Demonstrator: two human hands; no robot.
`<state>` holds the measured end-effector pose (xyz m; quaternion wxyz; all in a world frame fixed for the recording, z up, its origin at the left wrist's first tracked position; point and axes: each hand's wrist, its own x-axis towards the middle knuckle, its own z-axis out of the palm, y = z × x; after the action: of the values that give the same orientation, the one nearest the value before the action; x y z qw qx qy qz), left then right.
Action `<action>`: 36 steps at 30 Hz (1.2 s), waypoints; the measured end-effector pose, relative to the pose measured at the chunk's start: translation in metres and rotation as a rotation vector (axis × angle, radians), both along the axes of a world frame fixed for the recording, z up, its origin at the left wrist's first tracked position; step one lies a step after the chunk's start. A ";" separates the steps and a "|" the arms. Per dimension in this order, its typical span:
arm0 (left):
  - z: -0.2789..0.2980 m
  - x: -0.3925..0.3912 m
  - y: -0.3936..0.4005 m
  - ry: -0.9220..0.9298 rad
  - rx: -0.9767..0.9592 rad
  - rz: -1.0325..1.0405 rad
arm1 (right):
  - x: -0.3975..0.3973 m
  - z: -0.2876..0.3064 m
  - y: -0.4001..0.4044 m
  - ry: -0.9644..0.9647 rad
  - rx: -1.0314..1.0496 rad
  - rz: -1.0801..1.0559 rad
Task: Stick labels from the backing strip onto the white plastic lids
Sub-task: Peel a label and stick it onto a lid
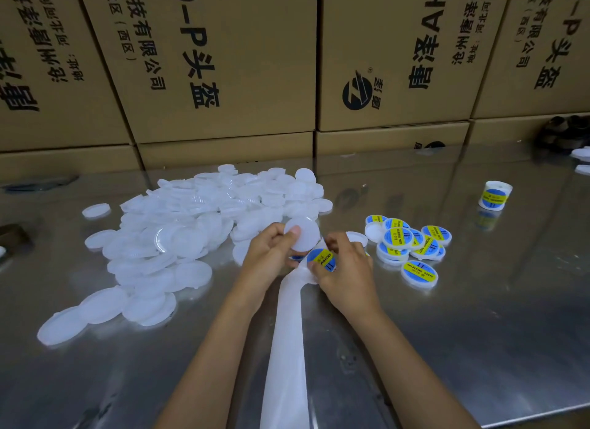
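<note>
Lids [191,237], white and still bare, are lying in a big loose heap on the shiny metal counter [479,317], and everything else is sitting around that heap. Just right of the heap, the left hand [271,253] is gripping one blank lid [303,237], thumb pressing on its face and tilting it up. Touching that lid from the right, the right hand [344,269] is pinching a round blue-and-yellow label [321,260] between its fingertips, at the top end of the white backing strip [287,348]. The strip is running from there toward the near edge of the counter, passing between the two forearms. Further right of the heap, a small cluster of labelled lids [412,243] is piling up, some overlapping. Well beyond those, a roll of labels [494,195] is standing alone. Behind the heap, cardboard boxes [223,61] with black print are standing in a row.
</note>
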<state>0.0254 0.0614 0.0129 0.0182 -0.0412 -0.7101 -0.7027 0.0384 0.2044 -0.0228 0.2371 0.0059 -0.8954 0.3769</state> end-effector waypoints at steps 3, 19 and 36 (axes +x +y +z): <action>-0.003 -0.001 0.000 0.072 -0.094 -0.051 | 0.002 0.003 -0.001 0.025 0.013 0.011; -0.012 -0.007 -0.003 0.140 -0.265 0.078 | 0.006 0.007 -0.004 0.118 -0.087 0.070; -0.012 -0.008 -0.008 0.126 -0.269 0.186 | 0.010 0.023 0.002 -0.079 -0.787 0.154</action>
<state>0.0175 0.0536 0.0011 0.1223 -0.0214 -0.7958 -0.5927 0.0481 0.2059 0.0007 0.1578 -0.0327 -0.6879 0.7076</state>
